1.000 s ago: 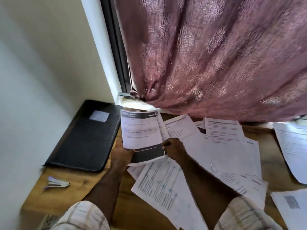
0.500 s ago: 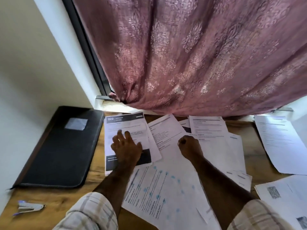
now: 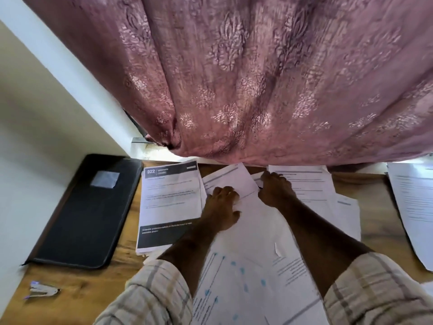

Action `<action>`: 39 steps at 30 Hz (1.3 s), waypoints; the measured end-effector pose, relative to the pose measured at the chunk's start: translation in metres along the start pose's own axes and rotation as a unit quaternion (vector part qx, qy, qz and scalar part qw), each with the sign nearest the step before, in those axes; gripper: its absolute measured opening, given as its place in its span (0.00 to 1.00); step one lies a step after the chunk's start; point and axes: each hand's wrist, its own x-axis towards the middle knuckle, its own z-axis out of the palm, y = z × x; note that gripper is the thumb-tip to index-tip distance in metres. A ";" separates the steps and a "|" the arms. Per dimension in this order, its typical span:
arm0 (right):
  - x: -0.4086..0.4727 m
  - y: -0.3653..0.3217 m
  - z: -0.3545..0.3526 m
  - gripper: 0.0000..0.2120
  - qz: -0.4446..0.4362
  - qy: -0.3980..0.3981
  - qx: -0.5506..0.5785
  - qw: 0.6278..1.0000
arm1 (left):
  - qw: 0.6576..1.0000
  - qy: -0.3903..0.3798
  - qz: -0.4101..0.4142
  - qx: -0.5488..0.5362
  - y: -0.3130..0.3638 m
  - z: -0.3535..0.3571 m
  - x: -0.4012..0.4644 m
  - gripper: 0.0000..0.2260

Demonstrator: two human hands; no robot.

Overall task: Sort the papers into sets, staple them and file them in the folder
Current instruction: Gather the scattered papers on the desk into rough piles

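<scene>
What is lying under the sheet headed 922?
Under the sheet headed 922, more white page edges show at its bottom left, so it tops a small stack on the wooden table. What those pages say is covered.

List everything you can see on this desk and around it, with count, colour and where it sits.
folder: one, black, closed, left on the desk
stapler: one, pale with purple tips, near left corner
paper set: one stack, white with black bands, beside the folder
loose papers: many, white, overlapping across the middle and right
desk: one, brown wood
curtain: one, mauve patterned, hanging behind
wall: cream, left
left hand: on the middle papers, fingers bent
right hand: curled on the papers, grip unclear
sleeves: two, plaid
</scene>
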 end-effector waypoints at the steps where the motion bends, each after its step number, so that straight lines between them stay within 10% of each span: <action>1: 0.003 0.002 -0.004 0.29 0.006 -0.020 0.004 1.000 | 1.000 0.000 -0.008 -0.001 0.002 0.000 0.001 0.27; 8: 0.039 0.038 0.011 0.24 -0.025 -0.138 -0.029 0.990 | 1.000 -0.001 -0.026 0.008 0.012 0.003 0.004 0.27; 21: -0.031 0.042 -0.015 0.07 -0.008 -0.203 0.396 0.895 | 0.988 0.051 -0.098 -0.111 0.042 0.008 -0.009 0.25; 26: -0.036 0.049 -0.016 0.09 0.008 -0.168 0.325 0.931 | 0.985 0.007 -0.118 -0.123 0.040 0.004 -0.015 0.22; 34: -0.047 0.059 -0.012 0.28 0.013 -0.288 0.606 0.742 | 0.987 0.053 -0.068 -0.136 0.068 -0.010 -0.036 0.36; 39: -0.041 0.053 -0.009 0.20 0.020 -0.236 0.548 0.802 | 0.960 0.067 -0.170 -0.210 0.046 -0.007 -0.030 0.17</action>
